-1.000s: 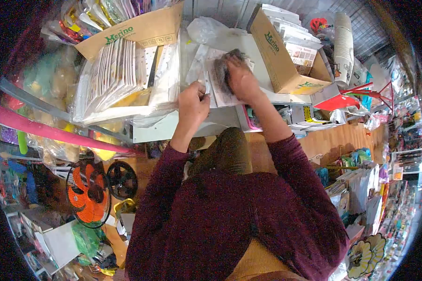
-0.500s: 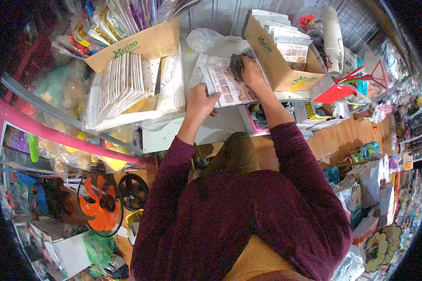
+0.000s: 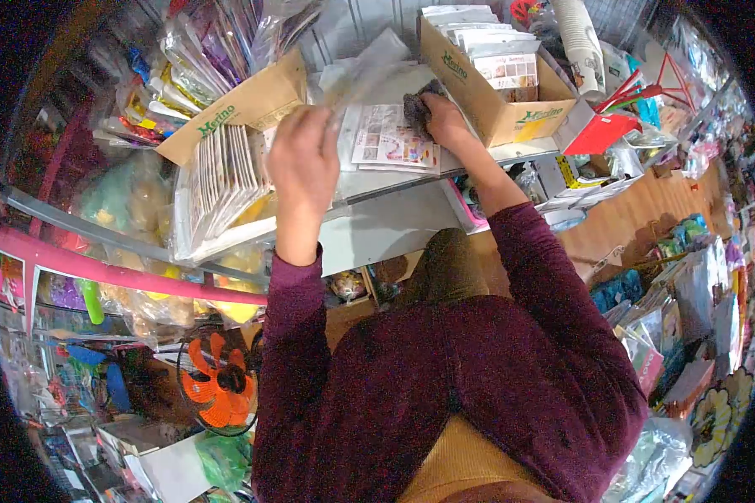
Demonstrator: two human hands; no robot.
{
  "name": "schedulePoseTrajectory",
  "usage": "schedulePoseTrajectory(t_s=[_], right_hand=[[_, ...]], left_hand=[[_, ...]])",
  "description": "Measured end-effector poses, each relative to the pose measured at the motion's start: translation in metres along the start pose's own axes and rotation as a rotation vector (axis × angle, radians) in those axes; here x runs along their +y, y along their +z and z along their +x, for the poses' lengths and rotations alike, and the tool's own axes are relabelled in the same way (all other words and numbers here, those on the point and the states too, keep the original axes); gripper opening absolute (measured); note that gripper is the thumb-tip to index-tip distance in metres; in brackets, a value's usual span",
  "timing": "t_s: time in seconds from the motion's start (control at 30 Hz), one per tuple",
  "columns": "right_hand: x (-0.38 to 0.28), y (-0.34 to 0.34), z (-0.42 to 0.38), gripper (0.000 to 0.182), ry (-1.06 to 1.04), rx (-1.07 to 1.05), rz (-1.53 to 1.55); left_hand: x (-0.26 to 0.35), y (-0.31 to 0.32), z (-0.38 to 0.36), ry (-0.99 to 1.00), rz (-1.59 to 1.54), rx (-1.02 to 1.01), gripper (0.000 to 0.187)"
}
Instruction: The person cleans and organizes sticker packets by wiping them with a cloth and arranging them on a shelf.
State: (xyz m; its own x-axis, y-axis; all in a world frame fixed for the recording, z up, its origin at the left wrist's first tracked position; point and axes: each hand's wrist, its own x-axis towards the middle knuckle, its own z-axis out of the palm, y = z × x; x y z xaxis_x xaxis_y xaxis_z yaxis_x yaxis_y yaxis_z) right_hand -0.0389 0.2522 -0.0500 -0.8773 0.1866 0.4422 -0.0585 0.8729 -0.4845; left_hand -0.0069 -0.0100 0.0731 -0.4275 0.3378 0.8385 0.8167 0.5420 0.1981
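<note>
My right hand (image 3: 447,122) is closed on a dark grey cloth (image 3: 417,107) at the upper right edge of a flat printed packet (image 3: 394,151). The packet, in clear plastic with small pictures on it, lies on the white table. My left hand (image 3: 304,155) is raised beside the left cardboard box, in front of its row of thin packets (image 3: 218,180). Motion smears its fingers, so whether they hold anything cannot be seen. A translucent plastic sheet (image 3: 377,59) lies behind the printed packet, partly blurred.
A left Merino box (image 3: 239,105) and a right Merino box (image 3: 463,80) holding more packets flank the work spot. Stacked paper cups (image 3: 580,50) and a red item (image 3: 600,134) stand at right. An orange fan (image 3: 218,381) is below left.
My left hand has let go of the printed packet and moved left and up towards the left box. The packet now lies flat. My right hand still grips the cloth by it.
</note>
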Motion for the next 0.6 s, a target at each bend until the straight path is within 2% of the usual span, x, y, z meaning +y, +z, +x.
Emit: schedulePoseTrajectory(t_s=[0.03, 0.1, 0.13, 0.23, 0.3, 0.33, 0.37, 0.43, 0.5, 0.53, 0.6], right_hand=[[-0.007, -0.006, -0.003, 0.045, 0.004, 0.002, 0.004], [-0.019, -0.017, -0.007, 0.044, 0.135, -0.024, 0.035], [-0.013, -0.015, -0.006, 0.044, 0.136, -0.023, 0.037], [-0.001, -0.012, -0.004, 0.040, -0.018, 0.126, 0.076], [-0.003, -0.021, 0.003, 0.039, 0.014, 0.124, 0.196], [-0.007, -0.027, 0.004, 0.039, 0.050, 0.120, 0.315], [-0.012, -0.031, 0.006, 0.039, 0.044, 0.111, 0.310], [-0.060, -0.056, -0.002, 0.040, -0.099, 0.200, 0.362], [-0.089, -0.060, -0.013, 0.043, -0.341, 0.255, 0.329], [-0.107, -0.065, -0.022, 0.045, -0.413, 0.141, 0.316], [-0.115, -0.038, -0.037, 0.041, -0.524, -0.144, 0.171]], left_hand=[[0.005, 0.004, -0.007, 0.008, 0.011, -0.098, 0.016], [0.000, 0.031, -0.039, 0.039, 0.034, -0.163, 0.016], [-0.004, 0.046, -0.058, 0.065, 0.056, -0.224, 0.016], [-0.002, 0.062, -0.097, 0.107, 0.023, -0.243, 0.017], [0.002, 0.062, -0.103, -0.028, -0.044, -0.281, 0.017], [0.003, 0.059, -0.104, -0.036, -0.045, -0.281, 0.017], [0.003, 0.058, -0.104, -0.035, -0.037, -0.288, 0.017], [0.003, 0.061, -0.103, -0.045, -0.027, -0.286, 0.018], [0.000, 0.065, -0.106, 0.007, 0.004, -0.205, 0.017], [-0.001, 0.065, -0.107, 0.005, 0.007, -0.206, 0.017], [0.000, 0.061, -0.114, -0.065, 0.096, -0.360, 0.015]])
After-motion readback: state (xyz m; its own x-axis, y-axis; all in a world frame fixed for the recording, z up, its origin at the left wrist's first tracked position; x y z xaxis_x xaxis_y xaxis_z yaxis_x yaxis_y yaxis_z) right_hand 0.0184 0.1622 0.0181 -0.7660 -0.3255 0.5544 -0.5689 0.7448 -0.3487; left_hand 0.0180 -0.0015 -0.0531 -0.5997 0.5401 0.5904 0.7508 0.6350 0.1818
